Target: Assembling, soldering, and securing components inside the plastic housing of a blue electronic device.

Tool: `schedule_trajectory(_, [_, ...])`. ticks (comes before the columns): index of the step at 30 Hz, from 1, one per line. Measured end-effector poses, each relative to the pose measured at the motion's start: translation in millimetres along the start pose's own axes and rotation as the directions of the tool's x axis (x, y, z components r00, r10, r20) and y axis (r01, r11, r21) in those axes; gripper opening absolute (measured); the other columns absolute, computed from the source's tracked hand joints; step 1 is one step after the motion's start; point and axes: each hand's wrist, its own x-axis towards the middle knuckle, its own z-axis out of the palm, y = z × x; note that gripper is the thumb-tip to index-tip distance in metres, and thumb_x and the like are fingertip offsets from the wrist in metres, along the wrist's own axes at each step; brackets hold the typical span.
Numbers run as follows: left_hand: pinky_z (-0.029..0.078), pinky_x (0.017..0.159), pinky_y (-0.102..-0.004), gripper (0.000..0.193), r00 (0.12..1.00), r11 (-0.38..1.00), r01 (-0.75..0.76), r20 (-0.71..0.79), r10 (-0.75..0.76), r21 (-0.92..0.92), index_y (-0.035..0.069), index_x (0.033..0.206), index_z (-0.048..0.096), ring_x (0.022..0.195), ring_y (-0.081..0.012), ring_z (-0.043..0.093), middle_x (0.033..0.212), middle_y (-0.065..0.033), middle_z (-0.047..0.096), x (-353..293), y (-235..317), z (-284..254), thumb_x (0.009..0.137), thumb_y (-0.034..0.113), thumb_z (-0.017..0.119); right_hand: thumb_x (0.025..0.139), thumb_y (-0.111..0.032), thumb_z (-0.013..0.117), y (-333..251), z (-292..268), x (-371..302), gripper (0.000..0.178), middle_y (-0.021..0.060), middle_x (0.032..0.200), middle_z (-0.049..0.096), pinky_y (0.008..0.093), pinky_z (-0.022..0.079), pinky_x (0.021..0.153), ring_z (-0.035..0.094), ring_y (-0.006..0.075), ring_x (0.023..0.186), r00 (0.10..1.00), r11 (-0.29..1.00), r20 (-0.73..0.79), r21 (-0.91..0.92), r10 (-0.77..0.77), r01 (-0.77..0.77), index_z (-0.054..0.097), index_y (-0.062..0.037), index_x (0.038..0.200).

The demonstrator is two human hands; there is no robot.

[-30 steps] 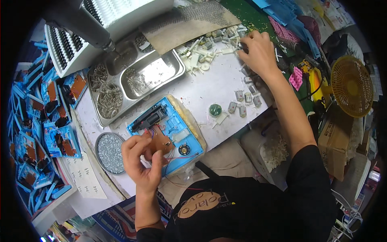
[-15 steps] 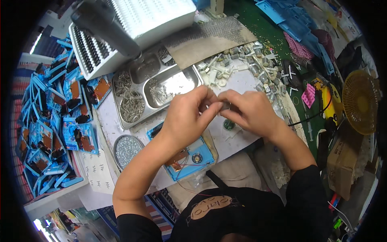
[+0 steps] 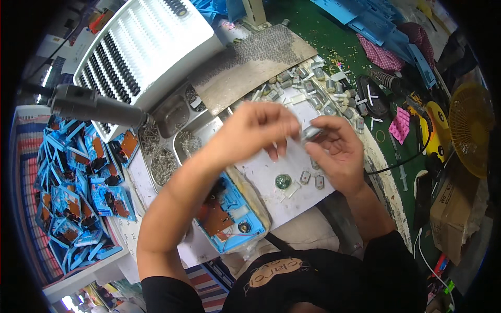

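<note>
My right hand (image 3: 342, 154) holds a small silver motor (image 3: 313, 132) between thumb and fingers, above the white worktop (image 3: 255, 180). Just left of it is my left hand (image 3: 261, 128), slightly blurred, its fingers apart with nothing visible in them. I cannot tell whether its fingertips touch the motor. Below the hands lies a round green piece (image 3: 283, 181), next to a few loose small motors (image 3: 319, 181). In front of my body an open blue plastic casing (image 3: 237, 245) rests on the worktop, showing a brown circuit board (image 3: 214, 218) and a round speaker (image 3: 243, 227).
A metal compartment tray (image 3: 201, 125) holds springs and screws, and an electric screwdriver (image 3: 99, 107) hangs over its left side. Behind stand a white rack (image 3: 172, 41) and a cardboard sheet (image 3: 255, 62). Motors (image 3: 313, 86) pile at the back right; blue casings (image 3: 68, 198) fill a left-hand bin.
My hands have moved apart, uncovering the motor in the right one. The view has shifted, bringing the screwdriver lower left and showing more of the blue casing and the loose motors.
</note>
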Motion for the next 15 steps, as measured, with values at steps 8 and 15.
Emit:
schedule_trajectory(8, [0.056,0.082,-0.0446,0.026,0.763,0.361,0.315,-0.461,0.453,0.878,0.008,0.096,0.077,0.087,-0.0358,0.072,0.089,-0.0162,0.075,143.2,-28.4,-62.5,0.084,0.031,0.074,0.096,0.007,0.057,0.7,-18.6,3.2,0.045,0.0052,0.113,0.057,0.0235,0.045,0.091,0.054,0.0083,0.101,0.998,0.998,-0.036,0.048,0.052,-0.05,0.045,0.0038,0.139])
schedule_trajectory(15, [0.054,0.081,-0.0491,0.03,0.71,0.37,0.205,-0.398,0.58,0.906,0.013,0.099,0.075,0.09,-0.0407,0.069,0.092,-0.0177,0.073,153.4,-38.6,-64.7,0.086,0.039,0.071,0.093,0.008,0.059,-8.5,-27.8,-6.7,0.049,0.0035,0.108,0.06,0.0219,0.046,0.084,0.055,0.0074,0.096,0.989,0.99,-0.047,0.002,0.138,-0.138,0.046,0.0031,0.14])
